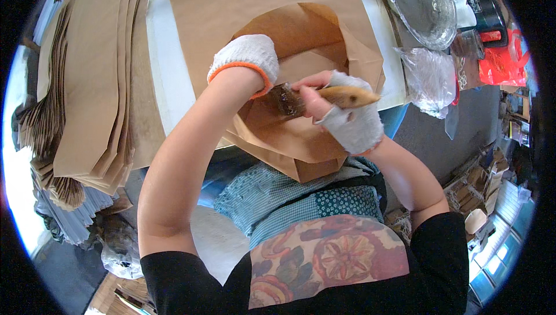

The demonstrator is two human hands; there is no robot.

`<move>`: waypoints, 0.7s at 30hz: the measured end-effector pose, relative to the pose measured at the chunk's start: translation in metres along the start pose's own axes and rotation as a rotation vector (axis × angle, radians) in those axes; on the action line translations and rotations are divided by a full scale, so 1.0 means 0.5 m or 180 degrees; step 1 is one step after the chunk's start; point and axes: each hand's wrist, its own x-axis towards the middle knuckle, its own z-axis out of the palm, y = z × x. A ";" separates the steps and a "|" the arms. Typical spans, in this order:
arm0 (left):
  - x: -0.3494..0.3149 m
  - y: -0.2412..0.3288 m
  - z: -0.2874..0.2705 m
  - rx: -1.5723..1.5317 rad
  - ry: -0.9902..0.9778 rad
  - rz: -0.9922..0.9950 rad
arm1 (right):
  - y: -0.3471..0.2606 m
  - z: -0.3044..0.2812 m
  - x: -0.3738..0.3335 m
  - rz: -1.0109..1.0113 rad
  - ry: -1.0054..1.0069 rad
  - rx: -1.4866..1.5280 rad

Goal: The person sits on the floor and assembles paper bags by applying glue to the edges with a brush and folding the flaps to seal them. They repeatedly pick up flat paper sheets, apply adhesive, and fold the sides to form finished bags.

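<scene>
A large brown paper bag (310,170) lies with its mouth spread wide on the worktable, close against my apron. My right hand (350,124), in a white glove that leaves the fingertips bare, grips a brush (347,97) by its wooden handle. The brush's dark, wet-looking bristles point left, over the bag's opening. My left hand (246,60), in a white knit glove with an orange cuff, rests at the left side of the bag's mouth. Its fingers are hidden from view.
Tall stacks of folded brown paper bags (95,89) line the left. At the right are a plastic-lined basin (423,8), a black mug (488,16), a clear plastic bag (428,77) and a red bag (501,66). Cardboard pieces (480,181) lie below, beyond the table edge.
</scene>
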 end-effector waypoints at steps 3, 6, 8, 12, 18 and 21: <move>0.001 0.000 0.001 -0.0053 0.0085 0.0008 | 0.028 -0.024 0.011 -0.1388 0.0194 -0.1620; 0.011 -0.011 0.014 0.0143 0.0076 0.0098 | 0.014 -0.067 -0.007 -0.1272 0.0373 -0.2534; 0.011 -0.014 0.021 0.0128 0.0240 0.0180 | 0.020 -0.100 -0.023 -0.1281 0.0554 -0.3062; 0.018 -0.007 0.016 0.0291 0.0046 0.0000 | -0.015 -0.132 -0.040 -0.0883 0.0665 -0.3165; -0.007 0.009 -0.010 0.0296 0.0047 -0.0140 | 0.001 -0.208 0.059 -0.0162 0.0815 0.0943; -0.039 0.061 -0.047 0.0560 -0.0069 -0.0244 | 0.098 -0.208 0.161 -0.0441 0.1544 0.2816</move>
